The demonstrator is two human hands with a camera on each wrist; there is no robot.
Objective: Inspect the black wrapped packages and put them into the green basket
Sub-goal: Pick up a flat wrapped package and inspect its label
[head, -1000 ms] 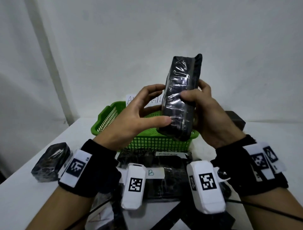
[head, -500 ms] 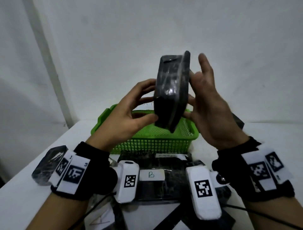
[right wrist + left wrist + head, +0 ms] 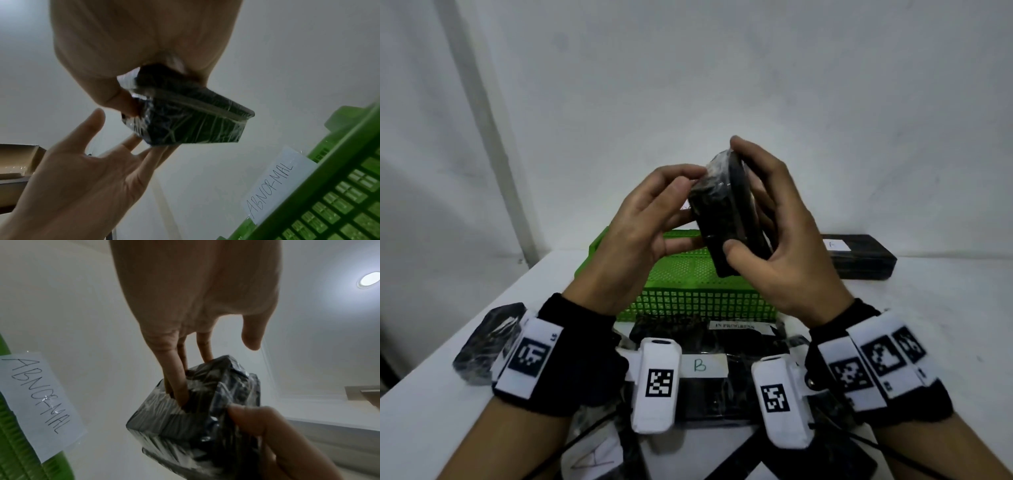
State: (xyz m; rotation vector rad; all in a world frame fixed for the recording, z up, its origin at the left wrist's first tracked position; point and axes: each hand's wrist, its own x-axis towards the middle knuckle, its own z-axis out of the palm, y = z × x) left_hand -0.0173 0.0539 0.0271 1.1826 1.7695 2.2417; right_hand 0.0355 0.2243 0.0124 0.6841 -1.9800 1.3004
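A white table (image 3: pixel 928 325) is set against a plain white wall (image 3: pixel 722 68). A recessed ceiling lamp (image 3: pixel 369 280) is seen in the left wrist view. A green basket (image 3: pixel 688 298) stands at the centre of the table, with a paper label (image 3: pixel 275 186) reading "ABNORMAL" fixed at its far rim. A long black box (image 3: pixel 859 257) lies to the right of the basket, near the wall. A tray (image 3: pixel 705 370) marked "B" and "IN PROGRESS" is placed just near of the basket. A second wrapped package (image 3: pixel 486 342) lies on the table at the near left, partly hidden by the left wristband.

A black package (image 3: pixel 726 219), wrapped in clear film, is held in the air above the basket, tilted with one end up. It is gripped by the right hand (image 3: pixel 784 246): the thumb is pressed on the near face and the fingers are curled over the top and far side. The left hand (image 3: pixel 640 226) is placed at the left of the package; its fingertips (image 3: pixel 180 394) are laid against the upper left edge with fingers nearly straight, and the thumb is kept off the wrap. No contact between package and basket is seen.
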